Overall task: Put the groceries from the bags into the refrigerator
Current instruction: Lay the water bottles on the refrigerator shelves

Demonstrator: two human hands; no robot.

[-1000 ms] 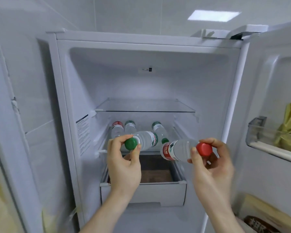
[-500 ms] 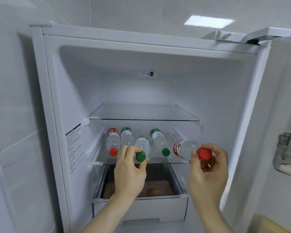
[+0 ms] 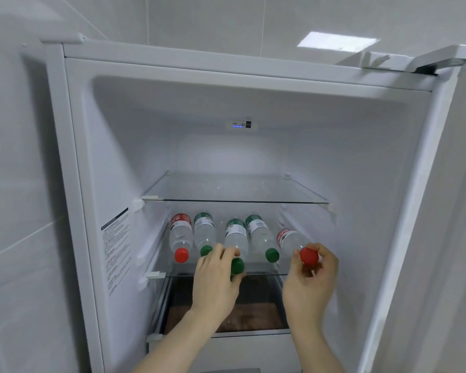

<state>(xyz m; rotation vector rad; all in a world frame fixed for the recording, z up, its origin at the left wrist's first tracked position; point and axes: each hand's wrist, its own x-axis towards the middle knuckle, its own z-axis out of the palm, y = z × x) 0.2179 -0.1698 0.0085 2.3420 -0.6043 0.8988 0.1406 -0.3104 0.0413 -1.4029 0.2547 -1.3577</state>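
Both bottles now lie on the lower shelf (image 3: 261, 271) among three others; hands grip green-capped bottle (image 3: 236, 238) and red-capped bottle (image 3: 291, 239).

My left hand (image 3: 215, 281) and right hand (image 3: 311, 281) are bare, as are both forearms rising from the lower edge of the frame. The nails I can see are short and plain.
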